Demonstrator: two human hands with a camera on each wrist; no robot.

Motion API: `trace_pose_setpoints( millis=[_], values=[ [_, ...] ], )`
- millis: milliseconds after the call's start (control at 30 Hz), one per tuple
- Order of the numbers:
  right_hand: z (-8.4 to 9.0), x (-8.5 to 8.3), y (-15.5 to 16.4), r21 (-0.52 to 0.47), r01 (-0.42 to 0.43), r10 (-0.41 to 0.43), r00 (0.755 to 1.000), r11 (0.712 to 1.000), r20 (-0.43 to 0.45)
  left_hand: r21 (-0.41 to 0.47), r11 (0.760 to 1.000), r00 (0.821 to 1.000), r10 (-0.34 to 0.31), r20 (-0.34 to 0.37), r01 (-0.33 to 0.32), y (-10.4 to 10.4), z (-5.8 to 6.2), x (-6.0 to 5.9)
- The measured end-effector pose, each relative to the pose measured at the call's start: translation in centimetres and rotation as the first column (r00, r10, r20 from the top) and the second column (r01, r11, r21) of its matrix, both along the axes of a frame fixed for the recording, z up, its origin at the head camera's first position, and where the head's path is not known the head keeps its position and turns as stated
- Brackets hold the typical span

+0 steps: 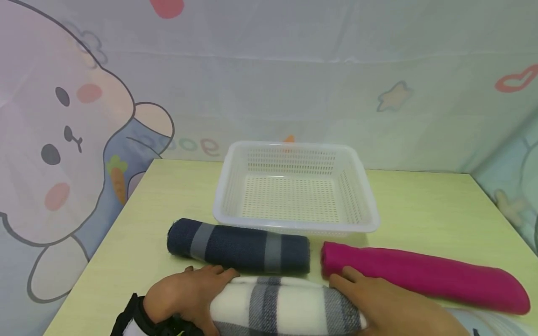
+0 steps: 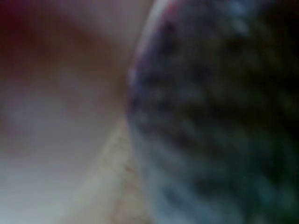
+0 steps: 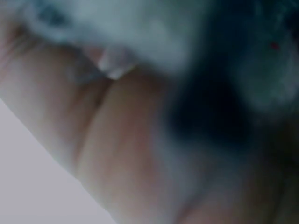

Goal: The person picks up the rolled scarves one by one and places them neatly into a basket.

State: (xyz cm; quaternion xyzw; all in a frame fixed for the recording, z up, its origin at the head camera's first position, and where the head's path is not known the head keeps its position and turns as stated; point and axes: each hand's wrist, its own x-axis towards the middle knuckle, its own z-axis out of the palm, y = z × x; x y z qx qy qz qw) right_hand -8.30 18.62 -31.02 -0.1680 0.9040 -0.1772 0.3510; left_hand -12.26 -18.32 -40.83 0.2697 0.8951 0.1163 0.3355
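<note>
A rolled white cloth with grey plaid stripes (image 1: 286,305) lies along the table's near edge. My left hand (image 1: 189,291) cups its left end, fingers curled over the top. My right hand (image 1: 378,303) wraps over its right end, thumb pointing toward the far side. Just beyond it lie a rolled navy towel with grey bands (image 1: 239,247) and, to the right, a rolled magenta cloth (image 1: 424,275). Both wrist views are blurred close-ups: the left shows dark plaid fabric (image 2: 219,121) beside skin, the right shows skin against pale and dark fabric (image 3: 140,32).
An empty white perforated plastic basket (image 1: 294,224) stands behind the rolls at the table's middle. The pale yellow-green table (image 1: 420,205) is ringed by a printed cartoon curtain (image 1: 63,140) at the back and both sides.
</note>
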Motion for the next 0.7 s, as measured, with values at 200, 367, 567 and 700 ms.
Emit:
trace_pose_setpoints(
  millis=[200,367,567,700],
  values=[
    [0.0,0.0,0.5,-0.004,0.069,-0.069,0.998,0.998,0.013,0.032,0.999,1.0,0.003,0.017,-0.003,-0.6,-1.5,-0.6],
    [0.1,-0.1,0.9,-0.006,0.071,-0.071,0.997,0.997,0.012,0.031,0.999,1.0,-0.012,0.009,0.011,-0.8,-2.5,-1.0],
    [0.1,-0.2,1.0,-0.008,0.079,-0.079,0.997,0.997,0.023,0.042,0.999,1.0,-0.001,-0.003,0.001,-1.1,-3.4,-1.2],
    [0.0,-0.2,1.1,-0.005,0.078,-0.078,0.997,0.997,0.011,0.027,1.0,1.0,-0.006,-0.013,0.006,-1.2,-3.6,-1.3]
  ],
)
